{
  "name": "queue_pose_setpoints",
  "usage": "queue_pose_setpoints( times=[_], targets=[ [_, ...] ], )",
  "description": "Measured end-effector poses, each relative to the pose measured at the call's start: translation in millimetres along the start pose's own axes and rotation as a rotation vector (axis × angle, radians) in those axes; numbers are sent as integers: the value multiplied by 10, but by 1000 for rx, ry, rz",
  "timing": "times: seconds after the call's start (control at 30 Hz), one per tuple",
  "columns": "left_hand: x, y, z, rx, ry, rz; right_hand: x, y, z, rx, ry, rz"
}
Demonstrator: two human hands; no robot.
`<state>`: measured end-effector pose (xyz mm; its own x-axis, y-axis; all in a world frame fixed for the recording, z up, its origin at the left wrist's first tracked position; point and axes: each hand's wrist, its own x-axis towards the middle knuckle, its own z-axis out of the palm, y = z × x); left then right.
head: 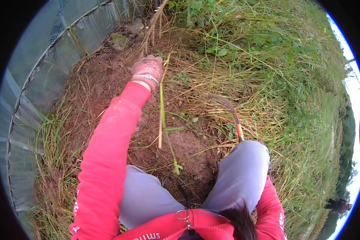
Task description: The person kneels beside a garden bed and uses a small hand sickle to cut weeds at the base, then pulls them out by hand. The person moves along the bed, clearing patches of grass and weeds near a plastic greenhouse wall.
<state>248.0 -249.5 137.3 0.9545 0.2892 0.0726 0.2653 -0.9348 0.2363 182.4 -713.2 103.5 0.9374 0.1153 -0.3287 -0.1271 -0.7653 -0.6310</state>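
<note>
My left hand (147, 70), in a dirt-stained glove with a white band at the wrist, reaches forward over the soil. Its fingers are closed around plant stalks (162, 102); a green stem and a dry one hang from it towards my knees. A dry, branching stalk (152, 28) rises beyond the same hand. My right hand is hidden behind my right knee. From beside that knee a sickle (230, 105) sticks out, with a curved, rusty blade and a red and yellow handle. Who or what holds its lower end cannot be seen.
Plastic sheeting (57, 60) with a curved seam stands along the left. Stones (121, 40) lie at its foot. Cut dry grass (195, 75) covers the soil ahead, and taller green grass (288, 75) grows to the right. Another person (339, 206) is far off at the lower right.
</note>
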Motion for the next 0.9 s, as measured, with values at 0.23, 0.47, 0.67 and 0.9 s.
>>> queue_pose_setpoints(
  times=[0.23, 0.47, 0.67, 0.9],
  targets=[
    [84, 207, 213, 28, -173, 105, 398, -791, -934, 351, 48, -173],
    [-404, 1130, 781, 240, -410, 610, 594, -714, -1501, 803, 439, -76],
    [-1117, 1757, 1105, 128, -766, 726, -230, -755, -2353, 1066, 715, -379],
    [-1474, 1921, 1701, 372, -841, 810, -754, -801, -1781, 1104, 234, -398]
  ],
)
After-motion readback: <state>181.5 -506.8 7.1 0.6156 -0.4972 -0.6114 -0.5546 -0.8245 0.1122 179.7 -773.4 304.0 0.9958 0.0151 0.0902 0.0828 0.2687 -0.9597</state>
